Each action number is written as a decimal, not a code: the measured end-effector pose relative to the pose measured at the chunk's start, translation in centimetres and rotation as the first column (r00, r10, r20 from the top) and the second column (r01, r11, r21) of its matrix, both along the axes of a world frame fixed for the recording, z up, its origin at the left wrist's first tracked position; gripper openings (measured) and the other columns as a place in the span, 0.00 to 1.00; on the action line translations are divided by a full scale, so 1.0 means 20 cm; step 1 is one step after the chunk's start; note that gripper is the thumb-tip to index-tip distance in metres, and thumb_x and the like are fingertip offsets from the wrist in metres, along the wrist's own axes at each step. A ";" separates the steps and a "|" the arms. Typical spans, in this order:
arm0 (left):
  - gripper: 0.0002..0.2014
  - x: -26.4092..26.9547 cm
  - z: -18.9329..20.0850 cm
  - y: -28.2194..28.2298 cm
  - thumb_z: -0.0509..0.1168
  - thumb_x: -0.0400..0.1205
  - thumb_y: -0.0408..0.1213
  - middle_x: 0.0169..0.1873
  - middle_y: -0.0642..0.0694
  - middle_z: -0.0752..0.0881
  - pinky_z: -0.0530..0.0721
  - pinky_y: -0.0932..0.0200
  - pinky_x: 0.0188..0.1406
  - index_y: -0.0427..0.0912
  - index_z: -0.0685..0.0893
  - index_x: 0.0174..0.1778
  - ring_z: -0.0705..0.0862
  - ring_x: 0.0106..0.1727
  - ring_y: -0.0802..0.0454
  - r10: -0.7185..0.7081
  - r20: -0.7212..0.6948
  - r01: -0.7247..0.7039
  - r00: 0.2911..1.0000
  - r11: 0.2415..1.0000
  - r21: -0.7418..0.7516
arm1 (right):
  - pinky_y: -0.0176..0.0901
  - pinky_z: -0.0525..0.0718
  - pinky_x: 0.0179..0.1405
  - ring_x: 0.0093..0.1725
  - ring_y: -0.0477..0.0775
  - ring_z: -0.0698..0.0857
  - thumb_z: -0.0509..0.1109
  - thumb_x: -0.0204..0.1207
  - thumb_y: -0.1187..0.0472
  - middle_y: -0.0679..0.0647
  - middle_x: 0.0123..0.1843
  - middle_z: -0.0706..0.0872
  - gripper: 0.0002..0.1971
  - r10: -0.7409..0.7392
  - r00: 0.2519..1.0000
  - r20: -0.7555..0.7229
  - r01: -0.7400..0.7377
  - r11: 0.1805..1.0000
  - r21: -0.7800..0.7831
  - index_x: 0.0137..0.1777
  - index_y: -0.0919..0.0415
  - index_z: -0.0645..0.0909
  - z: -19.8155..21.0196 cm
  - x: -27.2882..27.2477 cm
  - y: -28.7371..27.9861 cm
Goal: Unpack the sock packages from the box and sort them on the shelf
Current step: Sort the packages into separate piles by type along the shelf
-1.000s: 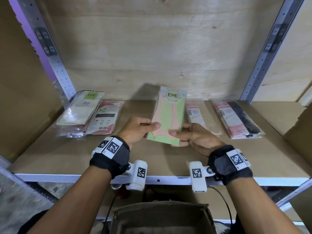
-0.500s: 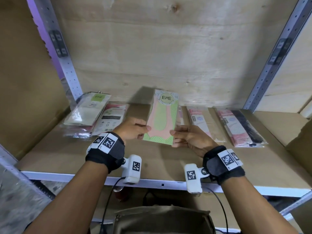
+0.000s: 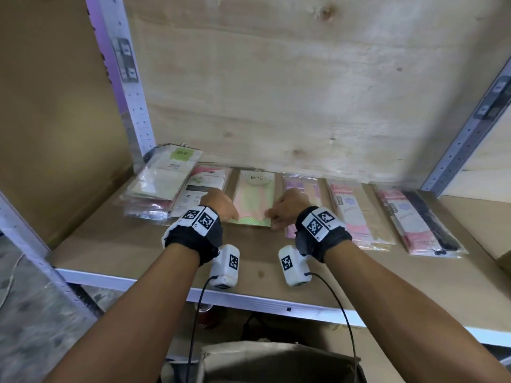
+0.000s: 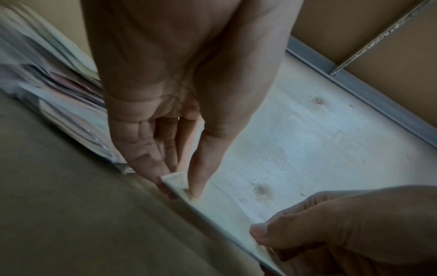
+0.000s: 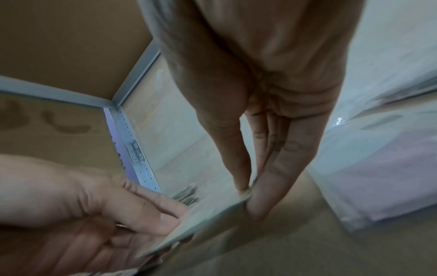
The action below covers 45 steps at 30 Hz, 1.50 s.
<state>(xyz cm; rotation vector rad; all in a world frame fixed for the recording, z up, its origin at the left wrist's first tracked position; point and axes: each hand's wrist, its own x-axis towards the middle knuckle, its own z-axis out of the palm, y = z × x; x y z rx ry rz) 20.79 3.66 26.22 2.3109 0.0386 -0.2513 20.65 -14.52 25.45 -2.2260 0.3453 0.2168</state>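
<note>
Head view shows our shelf holding the green sock package nearly flat, long axis toward the back wall, between neighbouring packs. Our left hand and right hand pinch its near corners, equally close.

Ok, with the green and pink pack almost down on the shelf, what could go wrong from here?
1. Both hands, left hand and right hand, pinch only the near corners of the green and pink pack, so it may skew on release.
2. It sits close between the pink-topped pack and the lilac pack; sliding it could overlap either one.
3. The left stack looks loose; a withdrawing wrist might nudge it.
</note>
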 end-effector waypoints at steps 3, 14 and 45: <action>0.24 0.01 -0.01 0.02 0.79 0.74 0.33 0.63 0.29 0.86 0.83 0.45 0.68 0.22 0.84 0.62 0.85 0.66 0.36 0.015 -0.029 -0.012 0.999 0.995 0.095 | 0.52 0.93 0.48 0.42 0.54 0.91 0.83 0.68 0.62 0.60 0.46 0.93 0.12 0.012 1.000 -0.021 -0.015 0.992 -0.123 0.47 0.66 0.85 -0.01 0.03 0.05; 0.23 0.00 -0.02 -0.04 0.79 0.74 0.38 0.58 0.33 0.88 0.85 0.50 0.57 0.27 0.86 0.60 0.87 0.60 0.38 -0.013 -0.011 0.015 1.000 0.969 0.247 | 0.43 0.82 0.40 0.49 0.57 0.86 0.86 0.65 0.55 0.59 0.53 0.88 0.27 0.040 0.999 -0.022 -0.045 0.885 -0.463 0.58 0.67 0.81 0.03 0.03 0.09; 0.11 0.01 0.18 0.47 0.69 0.79 0.34 0.58 0.44 0.91 0.84 0.45 0.67 0.43 0.92 0.55 0.87 0.62 0.40 0.338 0.269 -0.270 0.902 0.927 -0.261 | 0.48 0.87 0.45 0.45 0.59 0.87 0.88 0.62 0.50 0.60 0.46 0.87 0.30 0.196 0.979 -0.048 -0.202 0.952 -0.232 0.56 0.65 0.80 0.00 0.26 0.67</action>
